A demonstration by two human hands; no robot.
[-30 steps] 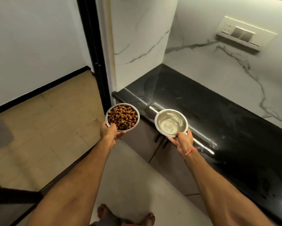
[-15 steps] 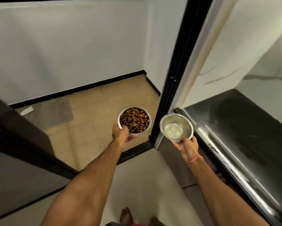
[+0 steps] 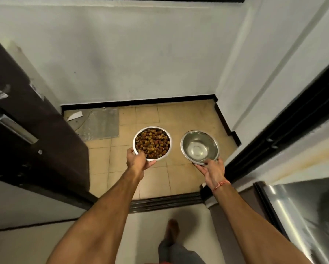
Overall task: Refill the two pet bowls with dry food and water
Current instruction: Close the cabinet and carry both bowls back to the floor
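The left hand (image 3: 136, 161) grips the near rim of a steel bowl (image 3: 136, 136) heaped with brown dry kibble (image 3: 152, 143), thumb hooked over the edge at about seven o'clock and fingers curled beneath. The right hand (image 3: 214, 169) holds a second steel bowl (image 3: 213, 141) by its near edge at about six o'clock, fingers under the base and thumb on the rim; a shallow pool of clear water (image 3: 196, 151) lies in its bottom. A red thread bracelet (image 3: 221, 184) circles the right wrist. The two bowls are held level, side by side and apart, above a tan tiled floor (image 3: 154, 180) beyond a dark door threshold (image 3: 165, 201). At ten o'clock from the kibble bowl a grey ribbed mat (image 3: 100, 123) lies on the tiles, with a white scrap (image 3: 74, 115) beside it. A dark door (image 3: 36, 134) stands open at nine o'clock, its metal handle (image 3: 17, 128) showing. At four o'clock a glossy black counter (image 3: 304, 212) shows. A bare foot (image 3: 173, 230) steps forward at six o'clock.
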